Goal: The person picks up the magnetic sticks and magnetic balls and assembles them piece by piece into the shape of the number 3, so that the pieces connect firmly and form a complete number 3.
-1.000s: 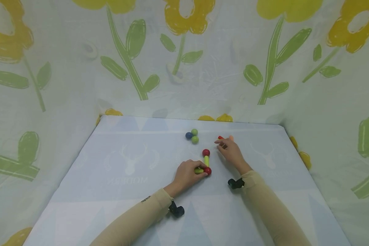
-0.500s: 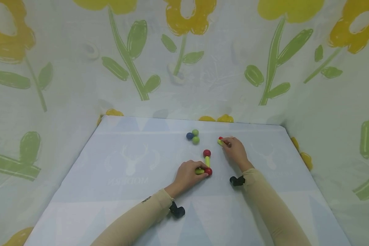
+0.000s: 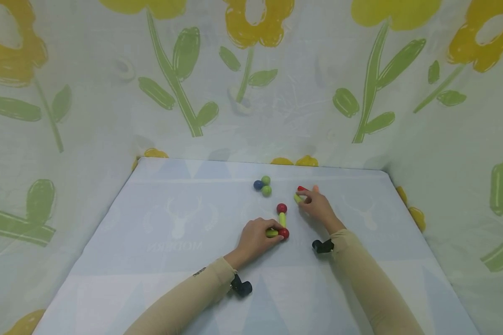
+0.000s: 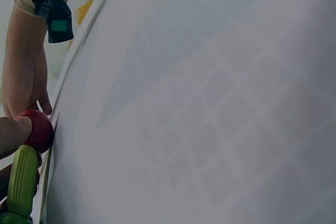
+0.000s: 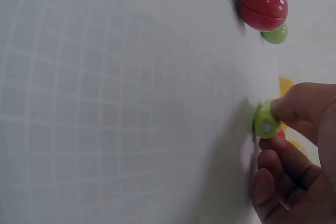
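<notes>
Left hand point(image 3: 255, 236) holds a red ball point(image 3: 283, 233) between thumb and index finger, low over the table. One yellow-green magnetic rod point(image 3: 271, 233) runs from this ball back under the hand. Another yellow-green rod point(image 3: 282, 219) links it to a second red ball point(image 3: 282, 208) farther off. In the left wrist view the thumb presses against the red ball point(image 4: 40, 132). Right hand point(image 3: 317, 207) pinches a loose yellow-green rod point(image 5: 266, 121), whose end with a small silver disc faces the right wrist camera. Just beyond its fingers lies a red rod point(image 3: 302, 188).
Toward the back of the table point(image 3: 172, 279), a blue ball point(image 3: 258, 185) sits grouped with two green balls point(image 3: 266, 191). An orange piece point(image 3: 316, 188) shows behind the right hand. Flower-printed sheets point(image 3: 293, 116) enclose the table's back and sides.
The right hand has taken hold of the loose yellow-green rod and drawn it slightly left and toward the person. The left hand and its joined pieces stay in place.
</notes>
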A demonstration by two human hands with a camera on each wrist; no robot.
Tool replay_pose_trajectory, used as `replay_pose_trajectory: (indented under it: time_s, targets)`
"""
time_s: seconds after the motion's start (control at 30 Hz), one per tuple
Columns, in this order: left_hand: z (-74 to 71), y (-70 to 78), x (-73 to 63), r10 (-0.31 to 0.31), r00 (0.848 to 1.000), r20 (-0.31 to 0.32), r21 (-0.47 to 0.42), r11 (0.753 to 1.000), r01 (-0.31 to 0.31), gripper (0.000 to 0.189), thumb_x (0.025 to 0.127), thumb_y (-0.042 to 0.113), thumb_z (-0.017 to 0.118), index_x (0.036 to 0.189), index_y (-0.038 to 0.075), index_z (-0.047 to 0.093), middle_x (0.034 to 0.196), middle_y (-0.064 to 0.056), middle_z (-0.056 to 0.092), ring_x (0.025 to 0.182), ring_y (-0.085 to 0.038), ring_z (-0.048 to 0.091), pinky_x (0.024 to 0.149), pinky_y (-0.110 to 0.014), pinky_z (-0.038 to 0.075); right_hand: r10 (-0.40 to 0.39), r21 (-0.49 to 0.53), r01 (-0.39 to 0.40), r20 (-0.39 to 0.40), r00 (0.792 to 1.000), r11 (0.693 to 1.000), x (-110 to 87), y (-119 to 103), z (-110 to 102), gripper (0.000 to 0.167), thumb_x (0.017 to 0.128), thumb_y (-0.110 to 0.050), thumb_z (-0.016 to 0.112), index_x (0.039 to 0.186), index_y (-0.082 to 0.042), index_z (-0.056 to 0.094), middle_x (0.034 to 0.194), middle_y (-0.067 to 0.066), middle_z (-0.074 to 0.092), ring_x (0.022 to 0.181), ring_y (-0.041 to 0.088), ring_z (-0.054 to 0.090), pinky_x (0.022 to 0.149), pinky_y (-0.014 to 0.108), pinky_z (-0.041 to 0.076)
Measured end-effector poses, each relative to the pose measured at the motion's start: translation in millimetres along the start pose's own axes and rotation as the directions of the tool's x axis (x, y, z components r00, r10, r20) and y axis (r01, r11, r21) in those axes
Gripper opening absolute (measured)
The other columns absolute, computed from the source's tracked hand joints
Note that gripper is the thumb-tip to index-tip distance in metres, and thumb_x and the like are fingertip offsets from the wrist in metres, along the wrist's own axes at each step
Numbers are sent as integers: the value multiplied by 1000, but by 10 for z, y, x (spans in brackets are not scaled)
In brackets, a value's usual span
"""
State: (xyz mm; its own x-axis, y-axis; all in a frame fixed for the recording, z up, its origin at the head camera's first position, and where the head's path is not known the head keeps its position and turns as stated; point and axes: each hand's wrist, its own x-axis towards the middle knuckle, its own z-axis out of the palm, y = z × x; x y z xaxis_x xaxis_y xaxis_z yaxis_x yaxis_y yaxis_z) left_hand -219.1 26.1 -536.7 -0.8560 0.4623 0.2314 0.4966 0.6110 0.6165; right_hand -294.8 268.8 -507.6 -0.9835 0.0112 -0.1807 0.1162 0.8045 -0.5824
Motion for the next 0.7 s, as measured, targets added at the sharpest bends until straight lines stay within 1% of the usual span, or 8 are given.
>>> replay_pose_trajectory:
  time_s: [0.07, 0.27, 0.4, 0.7]
  targets:
    - [4, 0, -1, -3, 1000, 0, 0, 1000, 3, 20, 88, 37, 80, 106, 27, 78, 91, 14, 70, 80, -6, 55, 74, -25, 45, -1, -8, 1, 30, 1000, 1000, -9, -11, -10, 44, 97, -18, 66, 141, -15, 60, 103, 14, 65, 84, 26, 58, 70, 33, 48]
    - [6, 2, 1, -7, 1000, 2, -8, 1000, 7, 21, 88, 37, 81, 106, 26, 78, 89, 15, 69, 82, -6, 56, 77, -27, 47, -36, -6, 36, 80, 996, 999, -44, -16, -24, 41, 93, -16, 69, 134, -14, 63, 95, 11, 64, 78, 23, 58, 68, 33, 47]
    - [3, 3, 0, -10, 1000, 6, -12, 1000, 10, 21, 88, 37, 80, 106, 26, 78, 89, 15, 70, 81, -6, 56, 77, -27, 47, -31, -13, 33, 114, 993, 999, -69, -46, -30, 39, 93, -19, 72, 131, -14, 63, 91, 9, 63, 76, 23, 57, 68, 33, 47]
    - [2, 18, -2, -9, 1000, 5, -11, 1000, 9, 22, 89, 36, 80, 107, 25, 78, 91, 13, 71, 83, -7, 57, 78, -27, 48, -27, -38, 32, 140, 990, 999, -89, -79, -38, 40, 94, -21, 72, 131, -14, 61, 90, 9, 64, 73, 23, 58, 68, 33, 49]
